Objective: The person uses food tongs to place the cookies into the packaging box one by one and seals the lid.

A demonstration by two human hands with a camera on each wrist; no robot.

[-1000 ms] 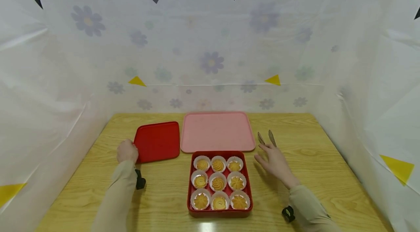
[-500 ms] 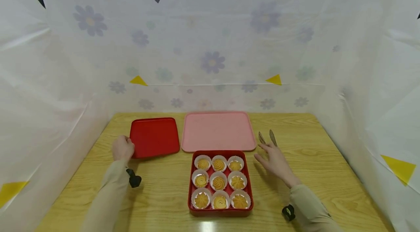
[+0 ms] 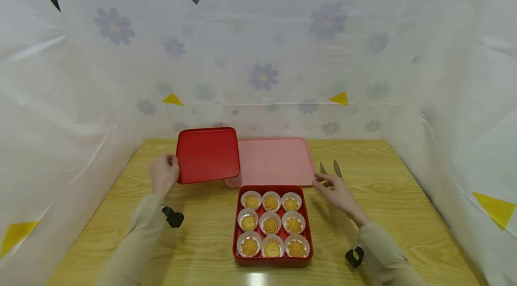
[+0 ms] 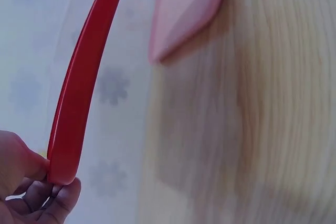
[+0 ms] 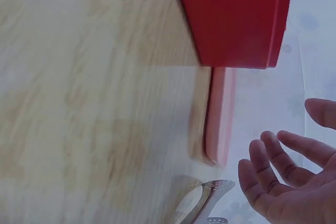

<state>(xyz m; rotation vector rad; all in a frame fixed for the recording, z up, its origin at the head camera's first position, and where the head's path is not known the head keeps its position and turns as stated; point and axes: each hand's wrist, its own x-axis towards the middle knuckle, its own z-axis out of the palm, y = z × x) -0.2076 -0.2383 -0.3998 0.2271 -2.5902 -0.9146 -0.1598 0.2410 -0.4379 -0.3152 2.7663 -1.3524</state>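
Note:
My left hand (image 3: 164, 174) pinches the left edge of a red rectangular lid (image 3: 208, 155), which is raised off the table and overlaps the pink tray's left part in the head view. In the left wrist view, the thumb and fingers (image 4: 65, 199) hold its rim at one corner. A red box (image 3: 239, 257) with several piped cookies (image 3: 270, 225) in white paper cups stands at the front middle. Beyond the box's right side, my right hand (image 3: 338, 194) hovers with loosely bent fingers, holding nothing. Metal tongs (image 3: 337, 169) lie just behind it, their handle end hidden by the hand.
The pink tray (image 3: 278, 160) lies at the back of the wooden table (image 3: 404, 214), behind the box. White flowered sheeting (image 3: 262, 48) encloses the table at the back and both sides.
My left hand has raised the red lid from the table and brought it right, over the pink tray's left part. The right hand has shifted slightly away from the tongs.

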